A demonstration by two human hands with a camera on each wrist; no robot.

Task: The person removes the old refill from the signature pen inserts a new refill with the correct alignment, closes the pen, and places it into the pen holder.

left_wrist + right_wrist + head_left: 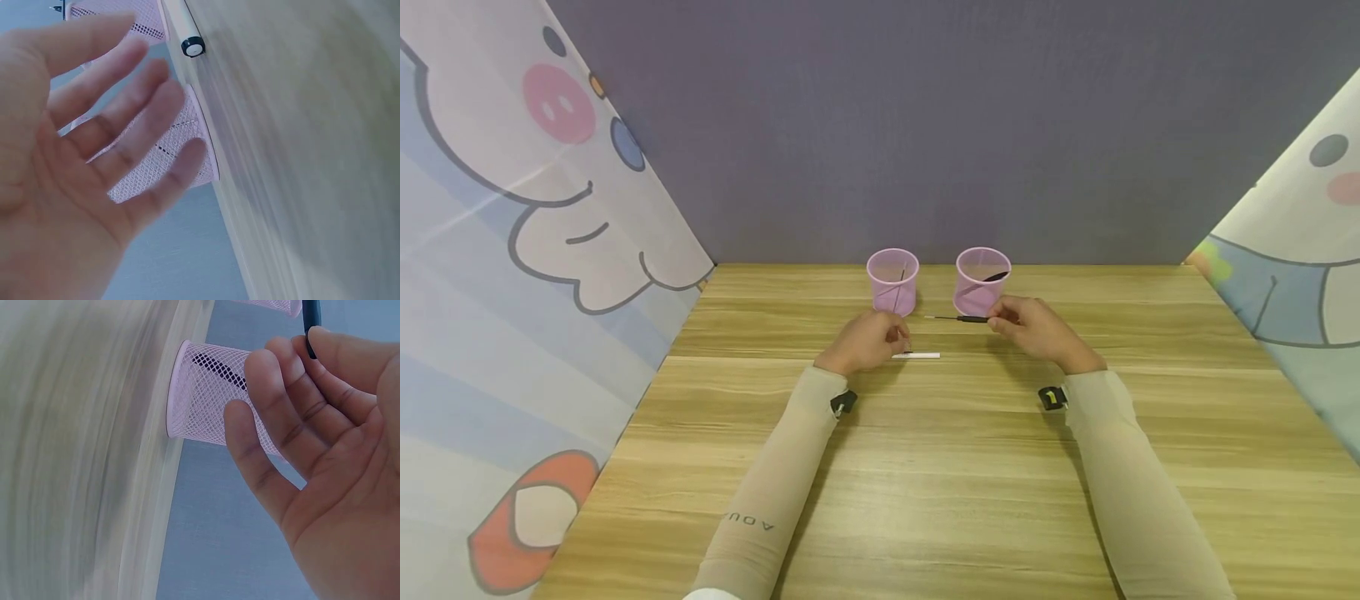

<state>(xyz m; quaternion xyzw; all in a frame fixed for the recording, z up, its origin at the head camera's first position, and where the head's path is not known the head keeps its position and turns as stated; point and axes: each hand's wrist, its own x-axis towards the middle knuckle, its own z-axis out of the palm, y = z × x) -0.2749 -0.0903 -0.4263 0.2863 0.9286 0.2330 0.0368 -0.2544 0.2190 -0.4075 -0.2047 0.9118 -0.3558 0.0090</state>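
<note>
A slim black-handled tool with a thin shaft and a pale tip [973, 319] is pinched at the rear of its handle between the thumb and fingers of the right hand [1036, 329]. Its long axis is laid across the view, with the tip pointed leftward, toward the left hand [867, 340]. Just nearer to the person, a white cylindrical pen with a black-ringed end [922, 356] is seen lying on the table, roughly parallel to the tool. The pen is reached from beside the left fingertips and stretches rightward from them, so the left hand is clearly the nearer one; this side-by-side lie is judged to matter most for any coming move. In the left wrist view the left fingers are spread apart and slightly bent, with nothing gripped; no contact with the pen is shown.

Behind the hands, two pink mesh cups are set side by side: the left cup [883, 300], with a thin rod [899, 287] leaning in it, and the right cup [964, 302], with a dark-handled implement [996, 277] tilted inside. All is borne by a wood-grained table [955, 483], backed by a plain grey panel [940, 125].
</note>
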